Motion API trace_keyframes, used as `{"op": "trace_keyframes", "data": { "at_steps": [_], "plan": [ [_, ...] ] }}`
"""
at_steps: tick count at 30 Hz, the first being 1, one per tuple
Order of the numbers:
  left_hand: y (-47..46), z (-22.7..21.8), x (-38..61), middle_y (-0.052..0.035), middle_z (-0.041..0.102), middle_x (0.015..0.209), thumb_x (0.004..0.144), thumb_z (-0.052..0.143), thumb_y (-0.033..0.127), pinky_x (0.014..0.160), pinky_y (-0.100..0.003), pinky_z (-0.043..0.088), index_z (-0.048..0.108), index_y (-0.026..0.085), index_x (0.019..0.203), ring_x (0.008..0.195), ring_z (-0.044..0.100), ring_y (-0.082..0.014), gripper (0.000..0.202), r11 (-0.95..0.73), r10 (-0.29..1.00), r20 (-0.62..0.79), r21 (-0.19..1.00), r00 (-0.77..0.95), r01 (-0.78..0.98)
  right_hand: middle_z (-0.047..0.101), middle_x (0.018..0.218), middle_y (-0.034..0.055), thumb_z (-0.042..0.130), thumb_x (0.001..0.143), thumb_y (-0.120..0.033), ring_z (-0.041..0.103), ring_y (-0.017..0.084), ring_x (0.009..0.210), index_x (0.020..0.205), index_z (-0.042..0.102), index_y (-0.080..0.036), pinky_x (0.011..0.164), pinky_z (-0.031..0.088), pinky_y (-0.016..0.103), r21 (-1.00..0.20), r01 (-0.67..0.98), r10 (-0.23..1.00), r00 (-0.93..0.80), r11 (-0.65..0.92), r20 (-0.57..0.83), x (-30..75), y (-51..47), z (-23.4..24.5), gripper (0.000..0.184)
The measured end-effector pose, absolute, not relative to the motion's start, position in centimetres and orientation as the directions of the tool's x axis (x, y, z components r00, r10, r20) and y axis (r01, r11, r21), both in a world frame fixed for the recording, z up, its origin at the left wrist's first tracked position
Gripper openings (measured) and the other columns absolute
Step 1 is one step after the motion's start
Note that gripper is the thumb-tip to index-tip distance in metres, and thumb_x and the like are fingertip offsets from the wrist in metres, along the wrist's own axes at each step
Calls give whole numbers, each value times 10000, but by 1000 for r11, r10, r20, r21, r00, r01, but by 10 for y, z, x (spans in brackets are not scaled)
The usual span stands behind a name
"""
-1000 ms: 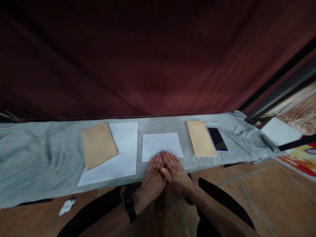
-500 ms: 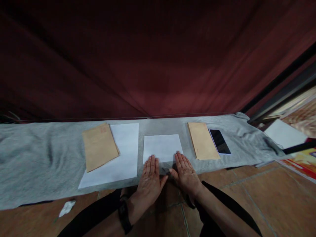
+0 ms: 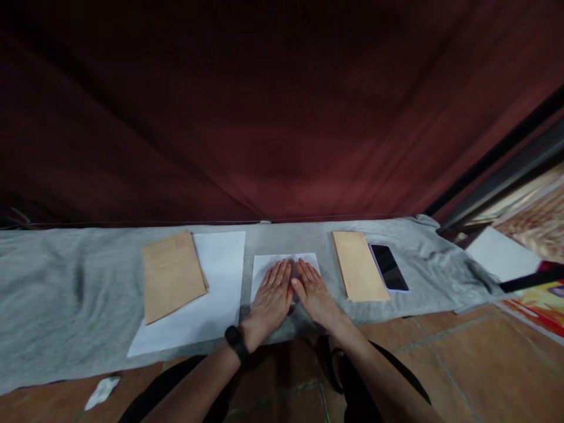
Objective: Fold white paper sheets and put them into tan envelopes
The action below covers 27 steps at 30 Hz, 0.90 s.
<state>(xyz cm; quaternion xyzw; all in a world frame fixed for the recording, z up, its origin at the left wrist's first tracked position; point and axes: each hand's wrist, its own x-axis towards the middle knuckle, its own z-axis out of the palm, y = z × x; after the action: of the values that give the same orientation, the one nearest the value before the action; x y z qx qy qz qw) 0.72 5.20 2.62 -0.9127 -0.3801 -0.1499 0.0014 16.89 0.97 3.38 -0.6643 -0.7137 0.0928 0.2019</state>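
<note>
A small white sheet of paper (image 3: pixel 259 265), possibly folded, lies on the grey cloth in front of me. My left hand (image 3: pixel 274 294) rests flat on its left and middle part, fingers stretched away from me. Close beside it, my right hand (image 3: pixel 314 294) lies flat on the paper's right part, its thumb reaching to the left hand. Neither hand grips anything. Between them they cover most of the sheet's near edge. Left of the paper, brown envelopes (image 3: pixel 171 279) lie on larger white sheets (image 3: pixel 227 276). To the right is another stack of brown envelopes (image 3: pixel 359 267).
A phone (image 3: pixel 389 267) with a purple edge lies beside the right stack. Grey cloth (image 3: pixel 74 294) covers the long narrow surface, with a dark red curtain (image 3: pixel 282 147) behind it. A crumpled white scrap (image 3: pixel 102 392) is on the tiled floor (image 3: pixel 476 352).
Both hands have slid forward and closer together, from the paper's near edge onto its middle. The whole scene sits slightly lower in view.
</note>
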Motion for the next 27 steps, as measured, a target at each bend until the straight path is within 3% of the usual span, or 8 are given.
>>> {"op": "trace_keyframes", "data": {
  "at_steps": [4, 11, 20, 27],
  "plan": [
    [63, 6, 15, -182, 338, 1620, 1019, 240, 229, 1241, -461, 265, 272, 39, 1567, 1534, 248, -237, 581, -716, 691, 233, 86, 684, 693, 409, 1584, 145, 164, 1075, -497, 311, 224, 1514, 1540, 394, -89, 1243, 288, 445, -402, 905, 983, -74, 136, 166, 163, 28, 20, 660],
    [78, 2, 21, -207, 336, 1615, 1005, 304, 269, 1247, -515, 206, 342, 15, 1533, 1538, 228, -294, 587, -670, 729, 210, 21, 652, 742, 401, 1594, 118, 207, 1079, -467, 333, 229, 1503, 1534, 416, -124, 1234, 279, 448, -260, 954, 971, -91, 148, 221, 173, 39, 4, 607],
    [81, 8, 15, -193, 286, 1636, 1011, 336, 334, 1250, -572, 129, 347, 53, 1542, 1546, 204, -298, 601, -549, 825, 197, 56, 530, 834, 416, 1565, 218, 345, 1062, -465, 378, 302, 1473, 1518, 402, -21, 1188, 331, 460, -85, 995, 937, -26, 59, 350, 188, 38, -12, 638],
    [80, 14, 11, -217, 292, 1626, 1015, 371, 445, 1244, -579, 130, 365, 80, 1543, 1536, 225, -330, 642, -503, 858, 174, 84, 484, 860, 409, 1547, 279, 283, 1066, -482, 398, 347, 1453, 1504, 399, 25, 1172, 347, 527, -82, 996, 920, 15, 19, 391, 202, 32, -19, 679]
  ]
}}
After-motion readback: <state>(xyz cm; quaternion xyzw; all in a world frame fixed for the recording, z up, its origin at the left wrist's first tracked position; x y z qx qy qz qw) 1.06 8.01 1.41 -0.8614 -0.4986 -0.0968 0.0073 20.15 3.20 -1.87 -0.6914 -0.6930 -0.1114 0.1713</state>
